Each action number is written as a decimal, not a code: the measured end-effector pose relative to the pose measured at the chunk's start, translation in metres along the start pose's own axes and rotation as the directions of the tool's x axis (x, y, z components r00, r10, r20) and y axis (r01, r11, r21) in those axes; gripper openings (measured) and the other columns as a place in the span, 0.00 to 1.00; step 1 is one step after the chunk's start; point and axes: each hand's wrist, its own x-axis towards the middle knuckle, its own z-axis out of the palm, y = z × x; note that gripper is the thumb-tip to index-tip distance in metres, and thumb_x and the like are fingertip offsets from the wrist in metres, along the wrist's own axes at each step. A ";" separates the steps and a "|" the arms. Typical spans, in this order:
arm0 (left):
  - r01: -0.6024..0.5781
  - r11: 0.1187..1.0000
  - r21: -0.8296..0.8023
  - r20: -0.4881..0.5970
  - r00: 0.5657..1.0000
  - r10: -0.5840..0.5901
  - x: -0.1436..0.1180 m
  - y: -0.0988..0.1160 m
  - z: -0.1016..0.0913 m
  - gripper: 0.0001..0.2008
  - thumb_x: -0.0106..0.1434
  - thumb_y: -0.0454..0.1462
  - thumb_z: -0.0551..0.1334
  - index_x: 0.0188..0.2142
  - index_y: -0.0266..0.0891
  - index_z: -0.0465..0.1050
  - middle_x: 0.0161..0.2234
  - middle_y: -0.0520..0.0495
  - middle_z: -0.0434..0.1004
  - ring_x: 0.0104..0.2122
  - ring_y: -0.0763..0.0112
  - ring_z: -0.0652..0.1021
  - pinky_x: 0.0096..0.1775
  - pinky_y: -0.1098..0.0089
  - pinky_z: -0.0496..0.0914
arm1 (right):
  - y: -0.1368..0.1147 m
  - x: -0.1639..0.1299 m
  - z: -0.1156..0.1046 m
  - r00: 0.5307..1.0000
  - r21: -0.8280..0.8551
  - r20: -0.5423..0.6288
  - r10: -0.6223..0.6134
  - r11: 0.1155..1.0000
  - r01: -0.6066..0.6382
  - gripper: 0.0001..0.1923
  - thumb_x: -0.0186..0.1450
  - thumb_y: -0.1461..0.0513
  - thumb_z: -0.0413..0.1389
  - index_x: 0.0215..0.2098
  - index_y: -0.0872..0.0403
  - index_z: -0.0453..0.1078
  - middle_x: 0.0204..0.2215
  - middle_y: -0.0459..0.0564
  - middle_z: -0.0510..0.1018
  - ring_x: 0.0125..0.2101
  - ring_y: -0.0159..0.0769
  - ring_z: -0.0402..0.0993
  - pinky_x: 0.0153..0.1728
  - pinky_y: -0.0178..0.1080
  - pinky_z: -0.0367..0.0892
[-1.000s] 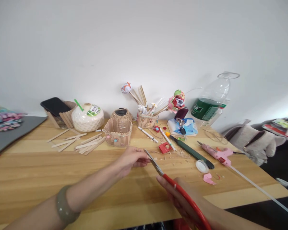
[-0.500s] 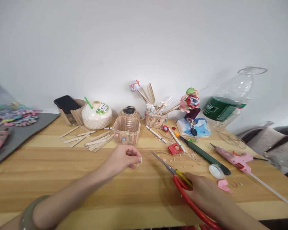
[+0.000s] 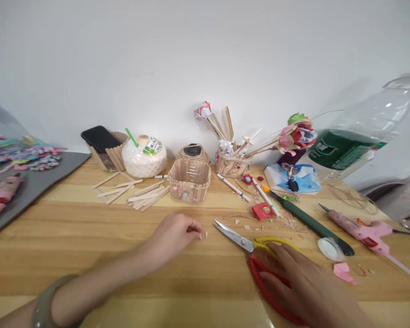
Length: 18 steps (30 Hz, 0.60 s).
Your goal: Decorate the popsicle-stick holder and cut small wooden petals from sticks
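Left hand: the left hand [image 3: 172, 237] rests palm-down on the bench [image 3: 89, 237], near the middle of its width, fingers [image 3: 191, 229] curled narrow; whether they pinch anything I cannot tell, it is too small and blurred.
Wood chips: two small wood chips [image 3: 203, 235] lie on the bench just off the left fingertips, toward the right edge of the bench.
Right hand: the right hand [image 3: 300, 284] lies flat over the scissors' handles near the front edge of the bench, fingers spread loose and resting on the loops, not clenched through them as far as I can see.
Scissors: the scissors [image 3: 256, 255] lie on the bench, blades close together, red and yellow handles under the right hand.
Key relation: the scissors' long axis runs on a slant, handles toward the front right, tip pointing back and left at the wood chips; the tip stops just short of them, apart. The left hand is the nearer to the chips.
Bracelet: a grey-green bracelet [image 3: 43, 303] sits on the left wrist.
Behind the hands: a small stick basket [image 3: 189, 181] stands beyond the left hand, loose craft sticks [image 3: 136, 193] to its left, a pink glue gun [image 3: 362, 225] near the right edge.
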 end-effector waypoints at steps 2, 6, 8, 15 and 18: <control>-0.083 0.993 0.083 -0.007 0.996 0.084 0.002 -0.003 0.000 0.10 0.58 0.33 0.59 0.35 0.40 0.79 0.35 0.48 0.82 0.37 0.64 0.77 0.41 0.68 0.68 | 0.005 -0.001 0.005 0.996 -0.019 -0.071 -0.050 0.999 0.049 0.20 0.64 0.51 0.48 0.48 0.54 0.68 0.44 0.58 0.79 0.37 0.49 0.80 0.31 0.45 0.76; -0.110 0.982 0.156 -0.054 0.991 0.119 0.006 -0.008 -0.007 0.10 0.59 0.31 0.59 0.38 0.40 0.78 0.38 0.48 0.81 0.41 0.65 0.76 0.44 0.67 0.68 | 0.007 -0.003 0.008 0.981 -0.038 -0.160 -0.106 0.994 0.101 0.20 0.64 0.50 0.49 0.47 0.52 0.68 0.41 0.56 0.80 0.34 0.46 0.81 0.26 0.41 0.77; -0.084 0.981 0.177 -0.067 0.993 0.097 0.007 -0.010 -0.012 0.09 0.59 0.30 0.60 0.37 0.40 0.78 0.38 0.49 0.81 0.42 0.65 0.76 0.45 0.66 0.68 | 0.006 -0.004 0.009 0.975 -0.063 -0.188 -0.121 0.992 0.111 0.19 0.63 0.49 0.50 0.46 0.51 0.69 0.40 0.55 0.80 0.34 0.45 0.80 0.24 0.40 0.76; -0.126 0.957 0.262 -0.025 0.990 0.138 0.006 -0.013 -0.025 0.07 0.59 0.31 0.61 0.32 0.40 0.78 0.33 0.50 0.81 0.39 0.65 0.76 0.41 0.66 0.69 | 0.006 -0.006 0.005 0.912 -0.228 -0.304 -0.277 0.950 0.212 0.17 0.63 0.50 0.50 0.44 0.50 0.69 0.37 0.55 0.78 0.29 0.46 0.79 0.22 0.44 0.77; -0.151 0.951 0.270 -0.005 0.987 0.158 0.006 -0.015 -0.027 0.07 0.60 0.31 0.60 0.33 0.40 0.78 0.33 0.50 0.81 0.39 0.64 0.76 0.41 0.65 0.68 | -0.006 0.002 -0.004 0.836 -0.240 -0.381 -0.394 0.916 0.322 0.14 0.64 0.55 0.49 0.45 0.51 0.68 0.39 0.57 0.78 0.34 0.45 0.78 0.27 0.42 0.77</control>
